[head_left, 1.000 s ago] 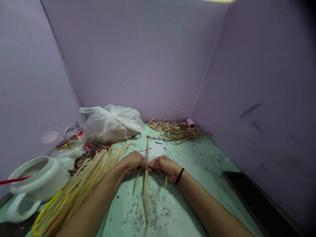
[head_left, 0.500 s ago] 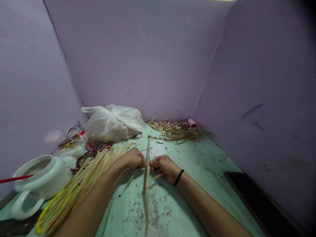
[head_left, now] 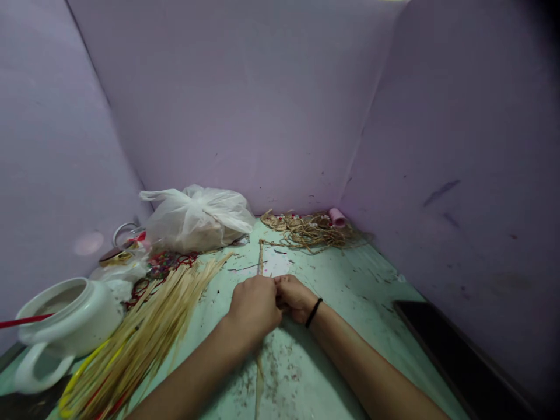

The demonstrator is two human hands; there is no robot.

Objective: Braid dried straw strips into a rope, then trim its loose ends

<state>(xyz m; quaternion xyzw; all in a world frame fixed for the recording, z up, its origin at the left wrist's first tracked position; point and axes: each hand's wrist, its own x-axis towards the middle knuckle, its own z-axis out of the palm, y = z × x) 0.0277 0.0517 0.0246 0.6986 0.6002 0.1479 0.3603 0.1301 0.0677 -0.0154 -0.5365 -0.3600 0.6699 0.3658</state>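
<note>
My left hand (head_left: pixel 255 305) and my right hand (head_left: pixel 294 297) are closed together over a thin braid of straw strands (head_left: pixel 261 259) on the green table (head_left: pixel 350 280). The braid runs away from the hands toward the back wall. Loose strand ends (head_left: pixel 258 379) trail out beneath my left hand toward me. My left hand lies over the meeting point and hides the fingertips of both hands. A black band (head_left: pixel 313 312) circles my right wrist.
A bundle of straw strips (head_left: pixel 140 338) lies at left, beside a white pot (head_left: pixel 65 321) with a red stick. A white plastic bag (head_left: pixel 199 219), tangled twine (head_left: pixel 310 230) and a pink spool (head_left: pixel 336 217) sit at the back. A dark slab (head_left: pixel 441 344) lies at right.
My left hand has moved right, over the strands and against my right hand. The side strands that stuck out below the hands are now covered.
</note>
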